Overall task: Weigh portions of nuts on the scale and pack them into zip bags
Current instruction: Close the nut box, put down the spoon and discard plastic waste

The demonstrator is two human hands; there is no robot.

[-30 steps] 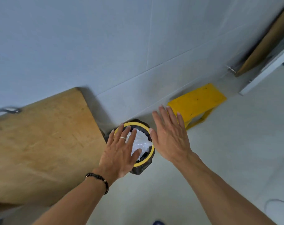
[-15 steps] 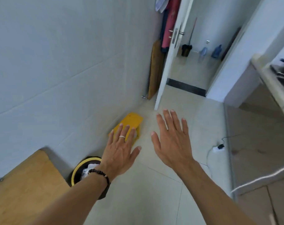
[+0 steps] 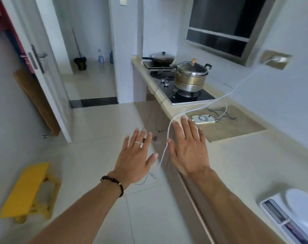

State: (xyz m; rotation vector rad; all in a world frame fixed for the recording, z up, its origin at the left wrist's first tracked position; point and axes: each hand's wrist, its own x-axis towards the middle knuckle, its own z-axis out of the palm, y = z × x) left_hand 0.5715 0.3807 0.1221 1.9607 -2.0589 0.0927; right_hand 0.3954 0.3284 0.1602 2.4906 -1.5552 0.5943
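I see the scale (image 3: pixel 297 213) at the lower right on the counter (image 3: pixel 246 155), white, cut off by the picture's edge; its display strip is blurred and I cannot read it. No nuts or bags show in this view.

Both hands are held out palm-down in front of me, apart from each other and touching nothing. Left hand (image 3: pixel 135 155): fingers straight and spread, holding nothing; ring on one finger, dark bead bracelet (image 3: pixel 114 182) at the wrist. Right hand (image 3: pixel 188 147): fingers straight and spread, holding nothing, above the counter's edge.

A white cable (image 3: pixel 169 131) hangs between the hands; its lower end is blurred. Beyond the right hand a phone (image 3: pixel 203 119) lies on the counter. Farther back, a steel pot (image 3: pixel 191 76) stands on the stove (image 3: pixel 193 97), a lidded pan (image 3: pixel 162 58) behind it. A yellow stool (image 3: pixel 24 189) stands on the floor at lower left.
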